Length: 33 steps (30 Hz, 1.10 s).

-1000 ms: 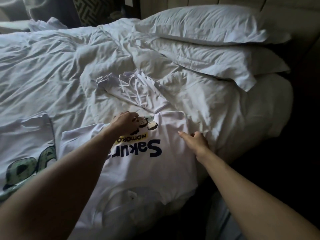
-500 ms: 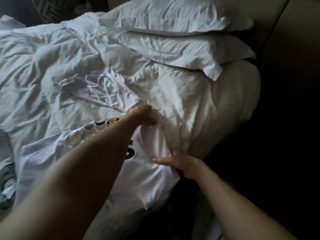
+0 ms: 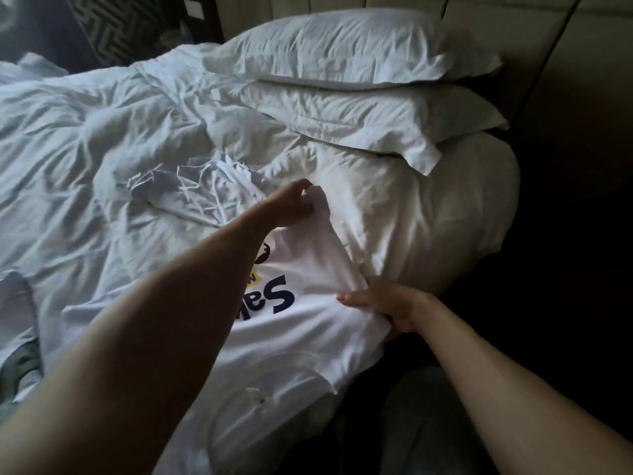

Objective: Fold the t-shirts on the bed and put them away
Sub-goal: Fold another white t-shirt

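Two hands work one white t-shirt (image 3: 301, 334) lying face-up at the bed's near edge. Right hand (image 3: 387, 303), at 4 o'clock, grips the shirt's side edge, probably anchoring the fold line. Left hand (image 3: 291, 204), at 12 o'clock, pinches the lifted hem corner to carry it over. Beyond, stacked pillows (image 3: 359, 94).

White printed t-shirt (image 3: 301, 323) flat on bed (image 3: 102, 149); right edge lifted
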Each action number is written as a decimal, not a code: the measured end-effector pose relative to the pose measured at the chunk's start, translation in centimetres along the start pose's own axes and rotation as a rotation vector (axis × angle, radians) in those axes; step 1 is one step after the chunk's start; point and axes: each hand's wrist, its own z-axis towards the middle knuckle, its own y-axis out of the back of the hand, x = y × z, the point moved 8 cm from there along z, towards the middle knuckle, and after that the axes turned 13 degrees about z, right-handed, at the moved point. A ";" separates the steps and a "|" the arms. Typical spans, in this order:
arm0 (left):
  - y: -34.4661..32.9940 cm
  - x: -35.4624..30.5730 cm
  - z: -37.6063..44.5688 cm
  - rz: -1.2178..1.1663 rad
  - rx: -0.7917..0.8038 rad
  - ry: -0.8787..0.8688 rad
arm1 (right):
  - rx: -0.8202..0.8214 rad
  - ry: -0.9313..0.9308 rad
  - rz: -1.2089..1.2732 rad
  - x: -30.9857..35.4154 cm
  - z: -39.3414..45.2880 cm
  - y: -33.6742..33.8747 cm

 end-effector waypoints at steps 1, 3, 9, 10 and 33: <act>0.9 -0.1 0.4 -0.042 -0.002 0.001 | 0.019 0.009 -0.001 0.6 -0.1 0.3; 1.7 -0.9 1.1 -0.154 0.000 -0.008 | 0.070 -0.015 0.017 1.7 -0.3 1.1; 3.3 -1.0 3.7 -0.092 -0.032 -0.005 | 0.030 -0.005 0.052 4.3 0.8 3.7; 3.4 -0.9 4.1 -0.059 -0.037 -0.009 | 0.009 -0.003 0.082 4.4 1.2 4.1; 4.5 -0.3 8.7 -0.312 -0.155 0.135 | -0.208 0.063 0.096 8.3 3.7 7.9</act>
